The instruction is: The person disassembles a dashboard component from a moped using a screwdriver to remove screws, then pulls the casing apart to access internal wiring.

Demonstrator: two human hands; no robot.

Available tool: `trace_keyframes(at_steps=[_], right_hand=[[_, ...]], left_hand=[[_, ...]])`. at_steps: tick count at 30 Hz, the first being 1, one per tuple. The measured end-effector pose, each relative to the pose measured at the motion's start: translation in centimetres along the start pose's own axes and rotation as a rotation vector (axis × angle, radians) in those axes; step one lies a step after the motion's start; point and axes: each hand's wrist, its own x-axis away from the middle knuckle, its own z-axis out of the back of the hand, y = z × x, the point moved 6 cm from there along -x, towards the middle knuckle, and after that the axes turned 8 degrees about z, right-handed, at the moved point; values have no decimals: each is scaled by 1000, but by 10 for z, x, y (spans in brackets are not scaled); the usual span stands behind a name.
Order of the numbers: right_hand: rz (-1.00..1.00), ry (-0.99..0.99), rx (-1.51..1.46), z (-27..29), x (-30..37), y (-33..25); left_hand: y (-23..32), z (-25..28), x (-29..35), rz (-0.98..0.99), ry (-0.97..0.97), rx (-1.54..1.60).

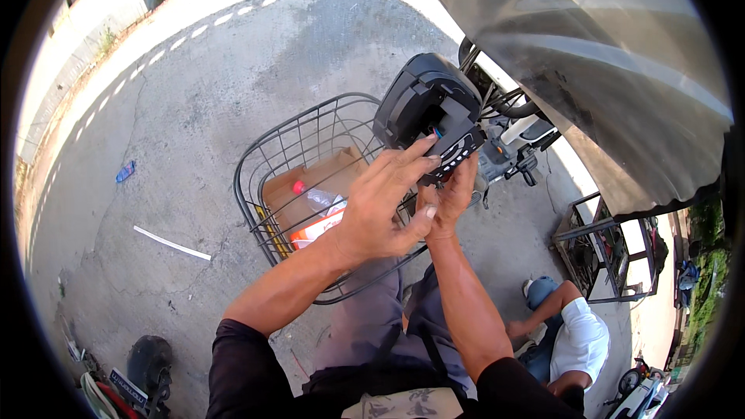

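Head view — left hand point(378, 206) and right hand point(452, 200) touch black panel point(458, 153).

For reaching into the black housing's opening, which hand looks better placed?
Probably the left hand: its extended fingers lie beside the opening in the black housing, while the right hand sits lower, seemingly holding the black strip.

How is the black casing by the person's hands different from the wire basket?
The black casing has solid plastic walls, while the wire basket is an open grid of thin bars. The casing is smaller; the basket is wider. The basket holds an open cardboard box and a clear bottle, while the casing's hollow shows a bit of blue. Both are dark.
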Motion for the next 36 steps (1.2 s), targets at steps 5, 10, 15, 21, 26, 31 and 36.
trace_keyframes(at_steps=[5,10,15,21,26,31,36], right_hand=[[-1,127,-181,-2,4,11],[-71,169,-267,-4,5,15],[-50,187,-238,-2,1,11],[-48,200,-301,-4,3,13],[-129,193,-386,-5,2,14],[-111,179,-293,-5,4,12],[-107,192,-315,-7,7,16]], left_hand=[[4,-11,6,-40,-42,4],[6,-11,6,-72,-61,-158],[10,-10,6,-58,-40,-260],[3,-13,9,-58,-31,-119],[0,-13,6,3,12,-88],[-7,2,6,203,119,-72],[-19,4,5,332,201,-178]])
